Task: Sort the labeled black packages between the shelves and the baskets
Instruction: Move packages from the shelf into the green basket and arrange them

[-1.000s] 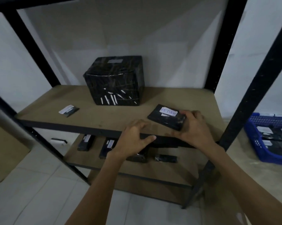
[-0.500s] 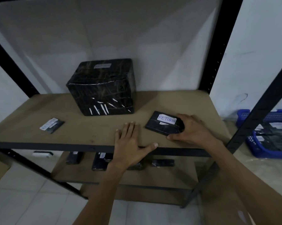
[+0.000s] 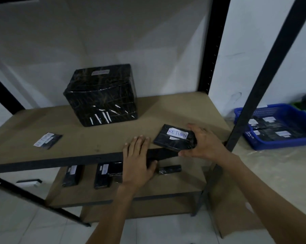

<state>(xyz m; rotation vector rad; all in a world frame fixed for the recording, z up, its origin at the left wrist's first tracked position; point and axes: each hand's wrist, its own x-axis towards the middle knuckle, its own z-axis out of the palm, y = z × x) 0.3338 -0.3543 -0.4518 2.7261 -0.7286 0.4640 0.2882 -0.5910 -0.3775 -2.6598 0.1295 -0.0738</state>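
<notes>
Right hand [image 3: 204, 144] grips the RETURN package [image 3: 175, 138] at the shelf's [image 3: 88, 138] front edge, five o'clock of the big box [image 3: 102, 95]; left hand [image 3: 137, 161] rests flat, empty. Blue basket [image 3: 279, 143] partly filled; several packages remain shelved, so sorting seems midway.

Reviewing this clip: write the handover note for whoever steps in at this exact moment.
Right hand: fingers grip the RETURN package at the top shelf's front edge.
Left hand: flat on that edge, holding nothing.
Also on the top shelf: a large wrapped box and a small flat package to the left.
Lower shelf: several packages.
Blue basket on the right: holds labeled packages.
Left: place the gripped package, sort the rest.
</notes>
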